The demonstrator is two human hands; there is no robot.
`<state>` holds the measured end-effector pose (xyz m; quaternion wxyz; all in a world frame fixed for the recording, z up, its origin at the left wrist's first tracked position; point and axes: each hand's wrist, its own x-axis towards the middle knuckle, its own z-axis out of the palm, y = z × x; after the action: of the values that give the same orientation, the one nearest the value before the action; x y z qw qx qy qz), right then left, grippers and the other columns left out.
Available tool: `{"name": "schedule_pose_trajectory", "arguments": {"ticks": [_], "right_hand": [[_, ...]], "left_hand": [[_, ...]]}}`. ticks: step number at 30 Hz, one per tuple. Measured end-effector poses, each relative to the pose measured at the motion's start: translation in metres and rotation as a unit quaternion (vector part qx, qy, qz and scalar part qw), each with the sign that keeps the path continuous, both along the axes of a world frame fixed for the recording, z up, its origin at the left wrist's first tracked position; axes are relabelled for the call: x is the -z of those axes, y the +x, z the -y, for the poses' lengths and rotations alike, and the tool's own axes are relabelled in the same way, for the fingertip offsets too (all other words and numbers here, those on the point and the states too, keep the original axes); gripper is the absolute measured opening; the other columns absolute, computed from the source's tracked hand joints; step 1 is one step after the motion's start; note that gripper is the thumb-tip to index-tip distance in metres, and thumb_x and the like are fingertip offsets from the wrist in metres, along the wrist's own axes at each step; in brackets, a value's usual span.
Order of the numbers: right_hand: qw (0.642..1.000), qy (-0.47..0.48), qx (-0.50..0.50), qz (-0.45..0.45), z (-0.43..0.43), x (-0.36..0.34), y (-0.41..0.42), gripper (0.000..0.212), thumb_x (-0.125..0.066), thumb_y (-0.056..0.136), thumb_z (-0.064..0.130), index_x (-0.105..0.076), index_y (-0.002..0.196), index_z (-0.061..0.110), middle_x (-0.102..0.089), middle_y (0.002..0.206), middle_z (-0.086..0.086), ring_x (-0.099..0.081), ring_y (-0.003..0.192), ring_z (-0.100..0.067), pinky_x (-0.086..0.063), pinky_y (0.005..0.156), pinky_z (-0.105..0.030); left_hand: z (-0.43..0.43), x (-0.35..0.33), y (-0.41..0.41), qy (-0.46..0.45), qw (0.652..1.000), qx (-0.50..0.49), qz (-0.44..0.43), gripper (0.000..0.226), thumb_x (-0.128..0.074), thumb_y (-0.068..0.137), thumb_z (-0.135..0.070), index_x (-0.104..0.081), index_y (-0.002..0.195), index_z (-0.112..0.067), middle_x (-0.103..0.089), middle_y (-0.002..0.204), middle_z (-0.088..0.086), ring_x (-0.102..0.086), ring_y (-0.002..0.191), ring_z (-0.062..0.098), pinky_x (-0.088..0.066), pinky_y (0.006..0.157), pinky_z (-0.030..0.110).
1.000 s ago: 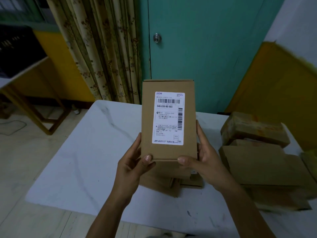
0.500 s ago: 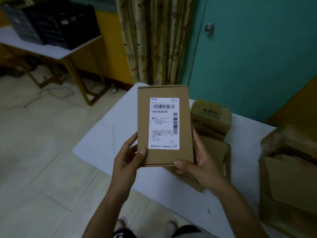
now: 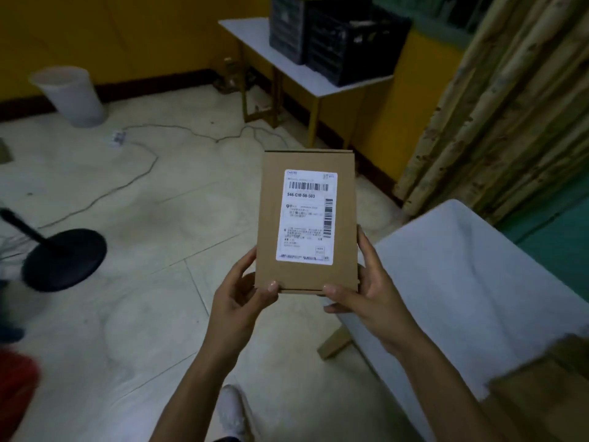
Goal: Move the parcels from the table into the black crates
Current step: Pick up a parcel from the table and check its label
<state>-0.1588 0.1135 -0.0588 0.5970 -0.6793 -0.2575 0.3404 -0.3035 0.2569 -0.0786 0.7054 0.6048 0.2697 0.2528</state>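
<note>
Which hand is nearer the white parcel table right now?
Right. The right hand grips the parcel beside the white table's near corner; the left hand holds the parcel's other side, over open floor.

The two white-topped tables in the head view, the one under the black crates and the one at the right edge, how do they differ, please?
The far table stands against the yellow wall and carries the black crates; the near table sits beside the hands and shows mostly bare top, with a brown parcel at its lower corner. The far table shows several legs, the near table only one. Both have white tops and light legs.
</note>
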Motion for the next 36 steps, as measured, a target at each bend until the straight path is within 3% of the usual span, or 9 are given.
{"name": "schedule_pose_trajectory", "arguments": {"ticks": [5,9,12,17,21,26,29,33,36], "right_hand": [[0.998,-0.006,-0.051,0.025,-0.133,-0.003,-0.020,0.095,-0.073,0.081,0.006,-0.016,0.138,0.057,-0.063,0.105,0.033,-0.064,0.100,0.003,-0.058,0.067,-0.026],[0.999,-0.015,-0.047,0.009,-0.202,-0.002,-0.023,0.091,-0.072,0.082,0.006,-0.019,0.126,0.065,-0.063,0.113,0.019,-0.067,0.099,-0.006,-0.059,0.068,-0.028],[0.999,-0.021,-0.033,-0.002,-0.238,0.002,-0.010,0.089,-0.071,0.082,0.005,-0.021,0.127,0.064,-0.064,0.117,0.010,-0.069,0.099,-0.011,-0.059,0.068,-0.028],[1.000,-0.020,-0.010,-0.007,-0.295,0.015,0.034,0.087,-0.070,0.082,0.001,-0.026,0.127,0.060,-0.066,0.112,0.014,-0.069,0.096,-0.008,-0.059,0.068,-0.030],[1.000,-0.007,0.008,-0.018,-0.360,0.031,0.086,0.082,-0.073,0.078,0.009,-0.028,0.128,0.057,-0.071,0.102,0.021,-0.068,0.097,-0.005,-0.058,0.065,-0.027],[0.994,0.006,0.091,-0.055,-0.454,0.029,0.189,0.057,-0.068,0.082,0.025,-0.045,0.134,0.026,-0.070,0.102,0.008,-0.068,0.090,-0.004,-0.054,0.065,-0.017],[0.994,0.018,0.106,-0.037,-0.504,0.008,0.256,0.070,-0.066,0.076,0.040,-0.039,0.140,0.033,-0.070,0.111,0.006,-0.068,0.098,-0.010,-0.055,0.071,-0.023],[0.987,0.062,0.142,-0.047,-0.554,-0.018,0.334,0.073,-0.063,0.086,0.034,-0.025,0.149,0.035,-0.064,0.107,0.013,-0.065,0.099,-0.008,-0.056,0.067,-0.023],[0.981,0.073,0.174,-0.048,-0.578,-0.033,0.381,0.056,-0.062,0.090,0.020,-0.040,0.140,0.031,-0.066,0.110,0.005,-0.067,0.095,-0.011,-0.056,0.061,-0.024]], "left_hand": [[-0.115,0.003,-0.029,0.000,0.998,-0.060,-0.016,0.062,-0.064,0.075,-0.030,-0.044,0.133,-0.037,-0.072,0.104,-0.013,-0.068,0.097,0.010,-0.055,0.072,0.019],[-0.182,0.003,-0.033,0.009,0.997,-0.075,-0.031,0.065,-0.076,0.076,-0.041,-0.045,0.132,-0.041,-0.071,0.109,-0.009,-0.067,0.097,0.009,-0.056,0.072,0.017],[-0.219,0.009,-0.017,0.005,0.997,-0.072,-0.040,0.055,-0.065,0.075,-0.036,-0.046,0.125,-0.046,-0.071,0.107,-0.011,-0.067,0.096,0.008,-0.054,0.069,0.016],[-0.277,0.024,0.034,-0.009,0.997,-0.065,-0.052,0.046,-0.064,0.086,-0.021,-0.046,0.122,-0.044,-0.070,0.107,-0.012,-0.067,0.095,0.006,-0.054,0.067,0.018],[-0.344,0.031,0.091,-0.006,0.995,-0.066,-0.070,0.042,-0.061,0.089,-0.014,-0.050,0.122,-0.038,-0.071,0.104,-0.011,-0.068,0.092,0.006,-0.054,0.064,0.019],[-0.454,0.017,0.170,-0.037,0.992,-0.085,-0.081,0.026,-0.053,0.095,-0.020,-0.063,0.115,-0.032,-0.073,0.090,-0.009,-0.067,0.080,0.009,-0.049,0.068,0.027],[-0.510,-0.005,0.220,-0.052,0.994,-0.062,-0.077,0.024,-0.047,0.096,-0.027,-0.066,0.111,-0.030,-0.072,0.093,-0.002,-0.066,0.084,0.014,-0.048,0.072,0.029],[-0.562,-0.016,0.285,-0.071,0.995,-0.030,-0.057,0.027,-0.043,0.097,-0.029,-0.065,0.112,-0.027,-0.070,0.091,0.000,-0.065,0.085,0.013,-0.048,0.076,0.029],[-0.591,-0.017,0.338,-0.105,0.994,-0.019,-0.038,0.027,-0.045,0.097,-0.027,-0.064,0.115,-0.020,-0.064,0.092,0.005,-0.060,0.088,0.017,-0.047,0.080,0.031]]}}
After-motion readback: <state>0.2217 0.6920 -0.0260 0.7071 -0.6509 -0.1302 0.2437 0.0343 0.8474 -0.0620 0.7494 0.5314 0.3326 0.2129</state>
